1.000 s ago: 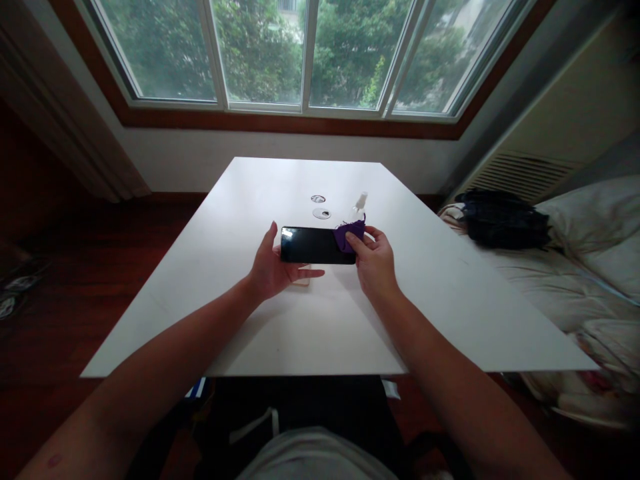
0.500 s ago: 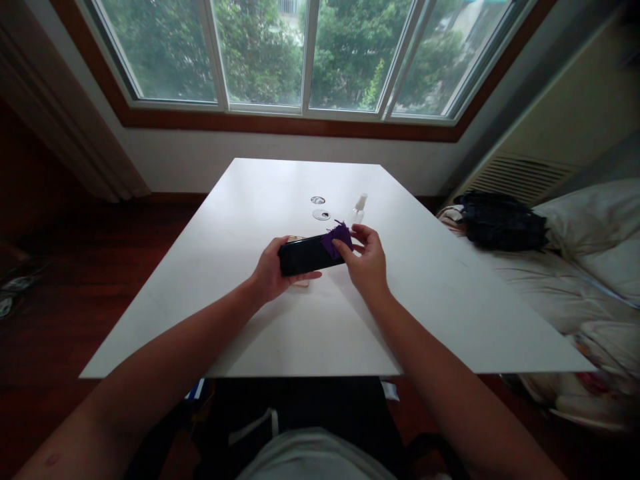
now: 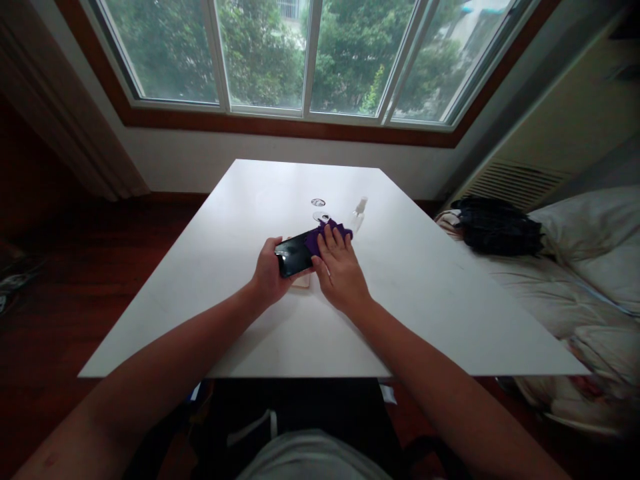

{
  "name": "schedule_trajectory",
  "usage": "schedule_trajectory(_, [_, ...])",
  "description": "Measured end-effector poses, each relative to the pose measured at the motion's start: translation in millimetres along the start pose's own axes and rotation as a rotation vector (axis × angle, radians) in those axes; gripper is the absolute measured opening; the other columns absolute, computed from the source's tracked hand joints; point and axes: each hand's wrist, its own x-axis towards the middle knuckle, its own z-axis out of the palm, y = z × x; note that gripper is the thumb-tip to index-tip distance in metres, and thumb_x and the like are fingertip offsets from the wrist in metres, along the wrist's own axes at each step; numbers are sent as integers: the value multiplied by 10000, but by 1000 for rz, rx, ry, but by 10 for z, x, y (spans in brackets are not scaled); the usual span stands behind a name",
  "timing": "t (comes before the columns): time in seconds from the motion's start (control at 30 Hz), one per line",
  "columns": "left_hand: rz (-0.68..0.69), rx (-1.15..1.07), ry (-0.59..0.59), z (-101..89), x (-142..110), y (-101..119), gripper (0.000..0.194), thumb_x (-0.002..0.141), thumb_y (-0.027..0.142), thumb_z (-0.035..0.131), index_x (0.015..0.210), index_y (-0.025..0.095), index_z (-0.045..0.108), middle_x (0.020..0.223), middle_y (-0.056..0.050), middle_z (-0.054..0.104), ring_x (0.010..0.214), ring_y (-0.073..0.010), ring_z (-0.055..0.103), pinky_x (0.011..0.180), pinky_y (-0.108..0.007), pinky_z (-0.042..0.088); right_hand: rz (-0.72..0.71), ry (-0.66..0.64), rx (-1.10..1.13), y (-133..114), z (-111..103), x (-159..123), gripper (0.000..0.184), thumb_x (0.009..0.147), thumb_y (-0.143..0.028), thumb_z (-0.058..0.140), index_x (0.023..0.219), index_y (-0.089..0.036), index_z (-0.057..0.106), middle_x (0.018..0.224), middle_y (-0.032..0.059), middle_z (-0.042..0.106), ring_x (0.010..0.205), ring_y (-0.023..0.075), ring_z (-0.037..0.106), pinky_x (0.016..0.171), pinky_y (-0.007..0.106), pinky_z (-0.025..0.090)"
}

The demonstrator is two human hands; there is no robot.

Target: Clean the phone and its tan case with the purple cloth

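My left hand [image 3: 270,272] is wrapped round the left end of a black smartphone [image 3: 293,255], held tilted above the table. Its glossy dark screen faces up. Over the phone's right part lies a crumpled purple cloth [image 3: 313,243]. My right hand [image 3: 342,270] rests flat on that cloth with its fingers stretched out, pressing it against the screen, and the thumb lies near the phone's lower edge. Beneath the phone, a pale flat box-like object [image 3: 302,281] on the table is mostly hidden.
A clear spray bottle [image 3: 358,215] stands just beyond my right hand on the white table [image 3: 210,293]. Two round fittings [image 3: 318,202] sit in the tabletop behind the phone. To the right, a black bag [image 3: 495,225] lies on pale bedding [image 3: 590,227]. A window [image 3: 265,53] is ahead.
My right hand has gone from pinching the cloth at the phone's right end to lying flat on it, farther left. The cloth now covers more of the screen.
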Motion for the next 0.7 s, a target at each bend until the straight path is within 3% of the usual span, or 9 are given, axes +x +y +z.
schedule_trajectory(0.1, [-13, -10, 47, -28, 36, 0, 253, 838, 352, 571, 895, 143, 700, 780, -76, 758, 705, -220, 730, 689, -335, 621, -139, -137, 18, -178, 28, -34, 591, 1064, -358, 434, 1555, -32, 417, 1663, 217, 312, 1587, 318, 238, 1294, 583, 230])
schedule_trajectory(0.27, [-93, -26, -13, -40, 30, -14, 344, 812, 428, 553, 850, 130, 720, 755, -120, 761, 811, -279, 757, 792, -378, 620, -346, -257, 58, -372, 62, -86, 605, 1051, -355, 450, 1561, -32, 408, 1666, 198, 306, 1593, 303, 210, 1310, 547, 215])
schedule_trajectory(0.47, [38, -35, 50, -46, 79, 21, 244, 807, 369, 577, 809, 151, 686, 743, -77, 750, 667, -204, 717, 639, -281, 598, -232, -174, 24, -264, 64, -58, 610, 1058, -301, 422, 1624, -107, 303, 1683, 154, 287, 1600, 271, 194, 1310, 563, 205])
schedule_trajectory(0.57, [82, -22, 79, -45, 85, 40, 241, 809, 354, 562, 872, 157, 684, 793, -79, 754, 712, -236, 730, 626, -319, 608, -98, -92, 9, -109, 25, -26, 645, 1059, -317, 427, 1648, -134, 238, 1705, 161, 219, 1602, 309, 172, 1293, 626, 193])
schedule_trajectory(0.7, [110, -18, 75, -22, 54, 34, 248, 803, 343, 557, 899, 148, 674, 837, -99, 753, 818, -279, 746, 752, -406, 636, -5, -39, -8, 26, 16, -23, 694, 1055, -336, 441, 1656, -111, 178, 1720, 188, 131, 1606, 353, 119, 1275, 677, 180])
